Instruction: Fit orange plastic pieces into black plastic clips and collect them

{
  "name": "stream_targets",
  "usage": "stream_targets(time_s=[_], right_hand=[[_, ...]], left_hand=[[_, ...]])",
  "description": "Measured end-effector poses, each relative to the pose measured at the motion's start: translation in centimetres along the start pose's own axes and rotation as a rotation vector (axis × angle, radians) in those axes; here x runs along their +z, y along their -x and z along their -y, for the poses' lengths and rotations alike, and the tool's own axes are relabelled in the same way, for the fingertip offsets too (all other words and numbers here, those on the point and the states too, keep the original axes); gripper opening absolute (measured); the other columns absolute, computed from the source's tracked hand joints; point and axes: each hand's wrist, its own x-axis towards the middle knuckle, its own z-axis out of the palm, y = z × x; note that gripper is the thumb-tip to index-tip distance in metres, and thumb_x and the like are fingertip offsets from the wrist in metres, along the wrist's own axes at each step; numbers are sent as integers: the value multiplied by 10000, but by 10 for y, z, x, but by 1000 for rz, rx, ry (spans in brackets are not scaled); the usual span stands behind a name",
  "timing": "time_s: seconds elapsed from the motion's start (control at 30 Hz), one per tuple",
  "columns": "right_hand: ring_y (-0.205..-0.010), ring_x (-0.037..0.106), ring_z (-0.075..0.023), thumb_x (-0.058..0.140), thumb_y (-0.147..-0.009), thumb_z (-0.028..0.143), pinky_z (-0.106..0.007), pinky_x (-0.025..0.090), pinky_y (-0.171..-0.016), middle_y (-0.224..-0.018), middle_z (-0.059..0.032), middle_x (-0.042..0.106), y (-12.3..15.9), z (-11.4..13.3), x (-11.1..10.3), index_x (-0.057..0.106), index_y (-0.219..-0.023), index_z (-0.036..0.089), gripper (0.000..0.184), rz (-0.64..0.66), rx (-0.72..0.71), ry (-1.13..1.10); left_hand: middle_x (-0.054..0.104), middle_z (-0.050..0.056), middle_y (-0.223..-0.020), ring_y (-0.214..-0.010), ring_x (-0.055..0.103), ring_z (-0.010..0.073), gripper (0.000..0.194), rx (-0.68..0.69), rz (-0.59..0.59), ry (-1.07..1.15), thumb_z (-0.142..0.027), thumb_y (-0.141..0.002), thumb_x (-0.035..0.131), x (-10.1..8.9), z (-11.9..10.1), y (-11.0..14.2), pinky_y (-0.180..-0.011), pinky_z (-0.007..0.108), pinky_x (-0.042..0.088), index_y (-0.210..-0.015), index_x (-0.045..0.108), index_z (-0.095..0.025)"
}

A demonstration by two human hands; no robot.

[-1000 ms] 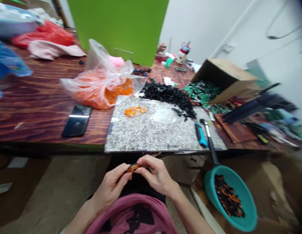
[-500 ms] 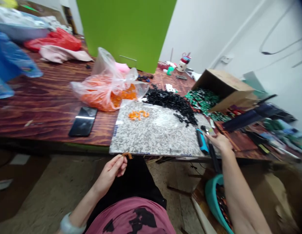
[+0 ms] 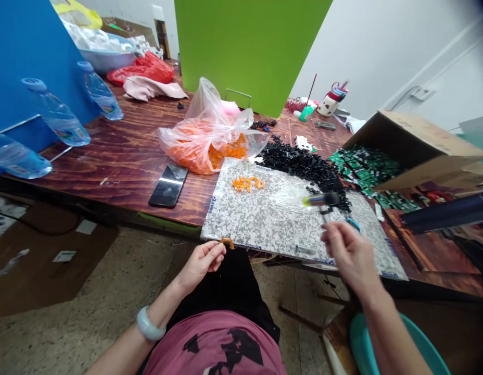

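My left hand (image 3: pixel 204 260) is closed in a pinch on a small curved orange piece (image 3: pixel 227 242) at the front edge of the speckled board (image 3: pixel 265 224). My right hand (image 3: pixel 353 252) grips a small hammer (image 3: pixel 323 199), raised over the right part of the board; its black and yellow head is blurred. Several more orange pieces (image 3: pixel 247 183) lie in a cluster on the board's far left part. Thin clear strips (image 3: pixel 284 198) lie near the middle. Behind my right hand a blue-handled tool (image 3: pixel 353 225) shows only in part.
Black pieces (image 3: pixel 304 166) are heaped along the board's back edge. A plastic bag of orange pieces (image 3: pixel 202 146) and a phone (image 3: pixel 168 185) lie left. At right, a cardboard box (image 3: pixel 421 135) spills green-and-white pieces (image 3: pixel 366 166). A turquoise tub (image 3: pixel 360 338) stands below.
My right hand has lifted the hammer off the board's right side and brought it left. My left hand still pinches the orange piece. The view has turned left.
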Motion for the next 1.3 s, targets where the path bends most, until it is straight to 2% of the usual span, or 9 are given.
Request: stream_targets(time_s=[0.1,0.17,0.47,0.6,0.73,0.8,1.0,1.2,1.3], right_hand=[[-518,501,-119,417,-927,312,-218,401,-500,-630,9,537,23,54,33,541,-866,199,179,153,-173,-120],[-545,509,-120,409,-929,261,-216,408,-530,-652,6,539,32,74,50,534,-890,194,148,216,-279,-151],[-583,550,-141,378,-943,228,-233,426,-574,-710,-20,580,42,68,88,514,-930,191,142,353,-343,-94],[-562,551,-141,391,-938,217,-234,434,-559,-690,-18,584,41,76,80,523,-925,190,136,328,-362,-79],[-593,593,-133,436,-918,181,-215,465,-570,-752,-31,630,43,91,56,525,-1013,200,131,118,-437,-172],[-616,612,-137,443,-910,159,-216,479,-586,-773,-39,643,45,93,54,525,-1044,206,164,43,-468,-190],[-557,573,-149,394,-930,194,-238,460,-533,-679,-29,599,41,80,79,561,-934,189,167,249,-412,-87],[-590,595,-132,438,-906,129,-216,464,-561,-757,-33,632,40,106,50,525,-1064,208,197,34,-494,-214],[-622,602,-147,419,-913,136,-229,458,-570,-768,-44,633,41,105,60,531,-1028,206,175,66,-514,-203]], left_hand=[[409,-72,-568,-446,327,49,326,-17,0,4,-459,-820,581,-1,1,-1,-451,208,172,-764,559,-138],[409,-70,-568,-446,328,48,321,-23,-1,8,-449,-827,575,-1,1,-1,-451,207,168,-760,558,-136],[406,-72,-561,-437,326,41,325,-28,-12,24,-444,-825,576,1,-1,-1,-446,204,163,-743,548,-131],[404,-74,-556,-434,325,41,337,-28,-17,29,-457,-810,589,1,-1,-1,-443,203,165,-734,544,-132],[407,-73,-560,-440,329,42,338,-22,-21,36,-460,-809,592,2,0,-1,-446,206,172,-743,547,-132],[409,-73,-561,-441,330,44,339,-23,-21,40,-463,-810,590,2,1,-1,-447,207,171,-749,547,-132],[410,-72,-568,-440,327,44,344,-26,-21,41,-469,-811,589,2,1,-1,-447,206,169,-747,543,-134],[420,-70,-568,-440,344,47,347,-30,-27,39,-479,-799,596,2,1,-1,-442,201,188,-759,552,-137],[422,-67,-573,-445,345,47,344,-25,-22,39,-474,-805,591,2,1,0,-446,203,188,-761,554,-134]])
